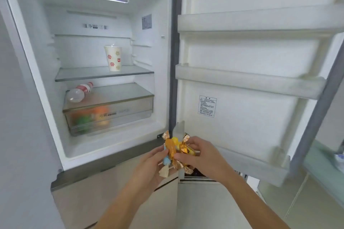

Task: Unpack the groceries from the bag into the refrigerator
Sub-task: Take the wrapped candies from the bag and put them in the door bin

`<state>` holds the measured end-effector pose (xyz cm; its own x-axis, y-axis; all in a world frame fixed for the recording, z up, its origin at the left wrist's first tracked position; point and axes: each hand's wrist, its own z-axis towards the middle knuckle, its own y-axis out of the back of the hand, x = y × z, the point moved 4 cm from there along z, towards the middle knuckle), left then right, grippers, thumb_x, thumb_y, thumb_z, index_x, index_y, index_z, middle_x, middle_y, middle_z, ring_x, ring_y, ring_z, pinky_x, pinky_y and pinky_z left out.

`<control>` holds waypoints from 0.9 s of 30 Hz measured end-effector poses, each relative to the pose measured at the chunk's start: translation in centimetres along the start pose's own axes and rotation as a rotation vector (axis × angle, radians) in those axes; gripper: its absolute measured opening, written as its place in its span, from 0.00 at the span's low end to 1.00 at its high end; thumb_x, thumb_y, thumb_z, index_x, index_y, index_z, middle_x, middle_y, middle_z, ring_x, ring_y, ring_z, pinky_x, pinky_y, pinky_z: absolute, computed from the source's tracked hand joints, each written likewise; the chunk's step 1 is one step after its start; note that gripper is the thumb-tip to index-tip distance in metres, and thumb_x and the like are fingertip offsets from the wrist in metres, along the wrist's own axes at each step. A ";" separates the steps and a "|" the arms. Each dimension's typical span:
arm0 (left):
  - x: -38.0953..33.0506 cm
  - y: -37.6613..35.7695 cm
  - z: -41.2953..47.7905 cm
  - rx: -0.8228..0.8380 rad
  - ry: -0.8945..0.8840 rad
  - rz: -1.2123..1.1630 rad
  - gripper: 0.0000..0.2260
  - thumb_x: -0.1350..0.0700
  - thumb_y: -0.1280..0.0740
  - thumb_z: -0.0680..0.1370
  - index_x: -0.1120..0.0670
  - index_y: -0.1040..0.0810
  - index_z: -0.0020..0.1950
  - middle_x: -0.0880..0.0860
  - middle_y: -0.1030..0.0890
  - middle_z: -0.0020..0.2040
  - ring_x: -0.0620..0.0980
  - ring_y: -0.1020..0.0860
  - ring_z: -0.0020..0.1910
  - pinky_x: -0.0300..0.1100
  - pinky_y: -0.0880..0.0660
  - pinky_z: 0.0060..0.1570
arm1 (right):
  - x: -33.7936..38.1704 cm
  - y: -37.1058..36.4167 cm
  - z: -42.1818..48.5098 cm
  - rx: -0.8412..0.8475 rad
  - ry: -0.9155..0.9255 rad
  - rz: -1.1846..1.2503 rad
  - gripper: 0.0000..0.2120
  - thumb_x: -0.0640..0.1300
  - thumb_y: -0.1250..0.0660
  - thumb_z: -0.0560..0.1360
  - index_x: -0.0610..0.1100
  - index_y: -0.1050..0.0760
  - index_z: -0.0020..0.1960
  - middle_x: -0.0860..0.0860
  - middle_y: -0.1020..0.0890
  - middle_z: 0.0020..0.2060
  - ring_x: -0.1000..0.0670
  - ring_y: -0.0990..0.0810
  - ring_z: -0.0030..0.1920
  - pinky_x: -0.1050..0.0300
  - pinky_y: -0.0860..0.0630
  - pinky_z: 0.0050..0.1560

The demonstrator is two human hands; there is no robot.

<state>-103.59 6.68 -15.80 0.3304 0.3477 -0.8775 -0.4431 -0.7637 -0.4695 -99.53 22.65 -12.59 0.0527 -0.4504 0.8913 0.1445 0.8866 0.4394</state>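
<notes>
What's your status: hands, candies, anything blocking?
Holding candies in left hand and right hand, outside open fridge. No blocker: cup, bottle back on shelves.

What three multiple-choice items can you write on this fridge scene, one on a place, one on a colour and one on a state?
1. Where does the paper cup stand?
A. on the upper glass shelf
B. in a door bin
C. on the floor

2. Which colour is the label of the lying bottle?
A. green
B. red and white
C. purple

3. What are the left hand and the right hand doing?
A. hanging empty
B. closing the door
C. holding wrapped sweets

Answers:
1 A, as the cup stands upright on the glass shelf inside the fridge.
2 B, as a red and white band shows round the clear bottle.
3 C, as fingers of both hands are round the gold, yellow and blue sweets in front of the fridge.
</notes>
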 end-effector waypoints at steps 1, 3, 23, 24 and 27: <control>-0.4 -1.1 0.7 0.006 -0.013 -0.004 0.14 0.59 0.37 0.81 0.64 0.22 0.63 0.65 0.19 0.59 0.56 0.18 0.52 0.47 0.18 0.48 | 0.3 1.1 0.6 -0.014 0.013 -0.022 0.21 0.56 0.23 0.68 0.54 0.24 0.57 0.57 0.15 0.48 0.59 0.16 0.46 0.65 0.20 0.43; -1.3 -3.0 2.1 0.016 -0.048 0.005 0.14 0.58 0.36 0.81 0.65 0.22 0.63 0.65 0.19 0.60 0.57 0.19 0.52 0.47 0.19 0.49 | 0.9 3.1 1.6 -0.034 0.047 -0.040 0.19 0.56 0.23 0.68 0.55 0.24 0.56 0.56 0.16 0.48 0.58 0.16 0.45 0.65 0.21 0.43; -6.2 -3.7 16.4 -0.337 -0.260 0.906 0.16 0.52 0.27 0.75 0.53 0.22 0.60 0.52 0.19 0.54 0.49 0.19 0.49 0.33 0.22 0.35 | -5.4 11.1 13.8 0.032 -0.004 -0.326 0.14 0.44 0.26 0.71 0.41 0.25 0.53 0.48 0.21 0.38 0.48 0.21 0.30 0.52 0.20 0.39; -5.9 -3.6 17.5 -0.317 -0.263 0.950 0.16 0.52 0.27 0.74 0.53 0.22 0.60 0.52 0.18 0.54 0.50 0.19 0.50 0.37 0.20 0.40 | -5.9 10.6 14.8 0.072 -0.030 -0.378 0.14 0.44 0.26 0.71 0.40 0.24 0.52 0.48 0.20 0.38 0.47 0.20 0.32 0.51 0.19 0.40; -5.0 -3.1 20.4 -0.241 -0.293 1.095 0.15 0.51 0.26 0.74 0.54 0.21 0.58 0.52 0.18 0.51 0.52 0.20 0.48 0.40 0.21 0.46 | -7.5 8.7 17.7 0.141 -0.092 -0.552 0.12 0.43 0.26 0.71 0.38 0.20 0.51 0.43 0.16 0.42 0.43 0.15 0.38 0.50 0.18 0.42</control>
<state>-120.93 18.40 -11.99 -0.3516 -0.4752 -0.8066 -0.1924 -0.8065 0.5590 -116.11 35.64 -13.47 -0.0800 -0.8448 0.5290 -0.0067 0.5311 0.8473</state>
